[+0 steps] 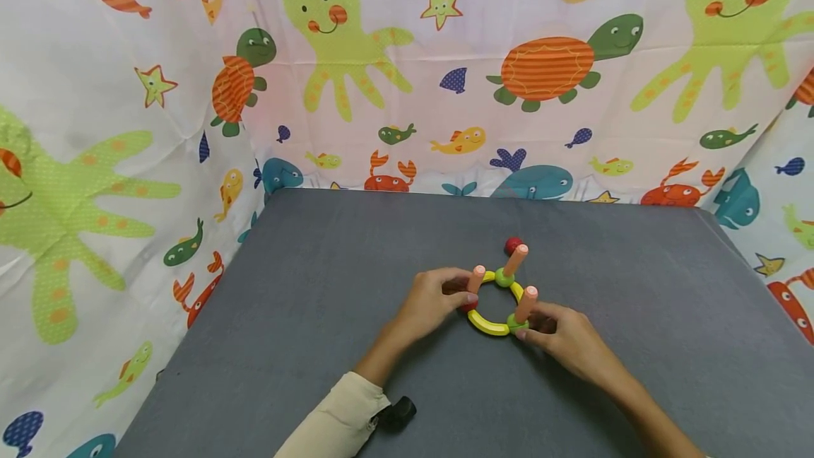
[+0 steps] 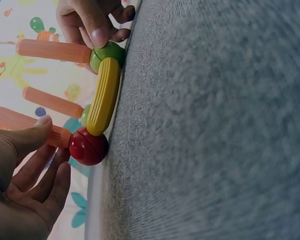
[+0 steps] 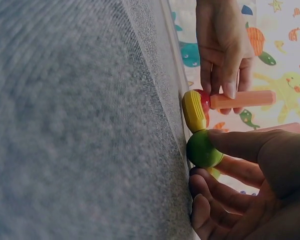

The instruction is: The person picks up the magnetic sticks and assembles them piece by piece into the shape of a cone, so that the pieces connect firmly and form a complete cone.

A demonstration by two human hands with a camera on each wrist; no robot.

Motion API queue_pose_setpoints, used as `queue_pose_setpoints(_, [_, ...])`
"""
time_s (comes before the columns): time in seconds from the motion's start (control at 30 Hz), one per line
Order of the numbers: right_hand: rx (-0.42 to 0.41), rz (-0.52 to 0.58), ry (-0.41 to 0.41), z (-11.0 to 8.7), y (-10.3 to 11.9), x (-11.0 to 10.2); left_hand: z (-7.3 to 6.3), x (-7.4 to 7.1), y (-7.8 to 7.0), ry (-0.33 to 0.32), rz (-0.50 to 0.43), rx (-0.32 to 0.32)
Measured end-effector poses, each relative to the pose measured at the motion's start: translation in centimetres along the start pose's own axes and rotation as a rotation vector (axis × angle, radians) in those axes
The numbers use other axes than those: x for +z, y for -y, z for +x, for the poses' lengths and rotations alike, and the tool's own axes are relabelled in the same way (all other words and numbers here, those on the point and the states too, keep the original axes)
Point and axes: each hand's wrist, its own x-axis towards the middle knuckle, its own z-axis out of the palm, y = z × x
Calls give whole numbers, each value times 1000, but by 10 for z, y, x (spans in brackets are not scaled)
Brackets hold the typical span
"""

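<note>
On the grey table, yellow curved bars (image 1: 488, 325) and ball joints form a ring, with three orange rods standing up from it. My left hand (image 1: 432, 302) pinches the left orange rod (image 2: 59, 136) between thumb and fingers, just above its red ball (image 2: 88, 146). At the ring's near right, my right hand (image 1: 569, 341) holds a green ball (image 3: 204, 149) between thumb and fingers; another orange rod (image 1: 526, 304) rises from that ball. The far green ball (image 1: 504, 278) carries the third orange rod (image 1: 516, 260), untouched by either hand.
A separate red ball (image 1: 513, 244) lies just behind the ring. Near the left sleeve is a black object (image 1: 397, 414). A curtain (image 1: 394, 34) printed with sea animals stands along the back and sides of the grey table (image 1: 305, 267).
</note>
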Motion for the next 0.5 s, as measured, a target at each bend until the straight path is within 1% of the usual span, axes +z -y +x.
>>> queue_pose_setpoints(0.17, [-6, 5, 10, 1, 0, 0, -1, 1, 1, -4, -4, -10])
queue_pose_setpoints(0.4, [-48, 6, 59, 0, -1, -8, -3, 3, 1, -2, -16, -39])
queue_pose_setpoints(0.5, [-56, -6, 36, -1, 0, -15, -3, 3, 1, -6, -25, -46])
